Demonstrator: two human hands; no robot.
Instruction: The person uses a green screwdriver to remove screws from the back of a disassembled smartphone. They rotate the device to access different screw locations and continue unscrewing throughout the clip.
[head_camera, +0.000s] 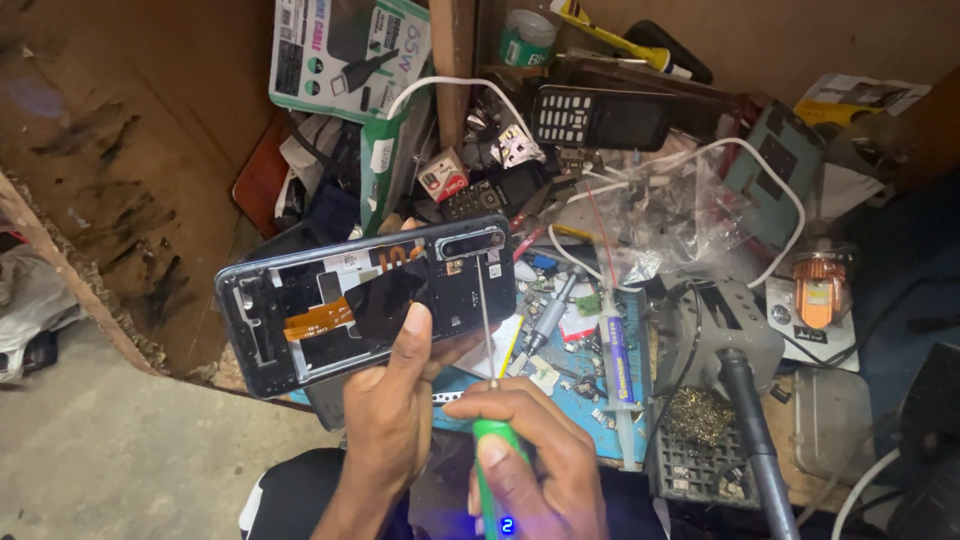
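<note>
My left hand (392, 400) holds an opened smartphone (365, 300) from below, thumb pressed on its dark inner board next to an orange flex cable (318, 320). The phone lies sideways with its back cover off, camera module toward the right. My right hand (530, 450) grips a green-handled screwdriver (487, 400), whose thin metal shaft runs up to a point near the camera end of the phone.
A cluttered bench lies behind: a keypad phone (598, 117), a white cable (780, 180), a syringe of paste (618, 365), a soldering station (715, 335) with brass wool (700, 415), a charger box (350, 50), a blue mat (560, 385). Brown wall at left.
</note>
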